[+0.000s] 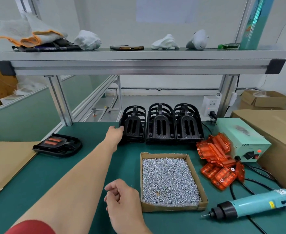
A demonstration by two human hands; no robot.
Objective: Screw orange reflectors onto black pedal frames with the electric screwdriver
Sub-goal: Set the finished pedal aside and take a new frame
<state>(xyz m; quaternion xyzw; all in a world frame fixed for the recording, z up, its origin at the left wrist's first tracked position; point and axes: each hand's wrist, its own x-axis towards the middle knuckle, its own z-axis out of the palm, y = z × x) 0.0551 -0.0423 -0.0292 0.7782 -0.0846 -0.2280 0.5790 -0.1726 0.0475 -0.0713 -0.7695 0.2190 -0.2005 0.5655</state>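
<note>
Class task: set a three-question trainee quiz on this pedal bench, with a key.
1. How many stacks of black frames stand side by side? A two, B three, C five.
2. True or false: the screwdriver lies on the bench, in neither hand.
3. Fill in: the left hand touches the ____ stack.
Key: 1 B; 2 true; 3 leftmost.
</note>
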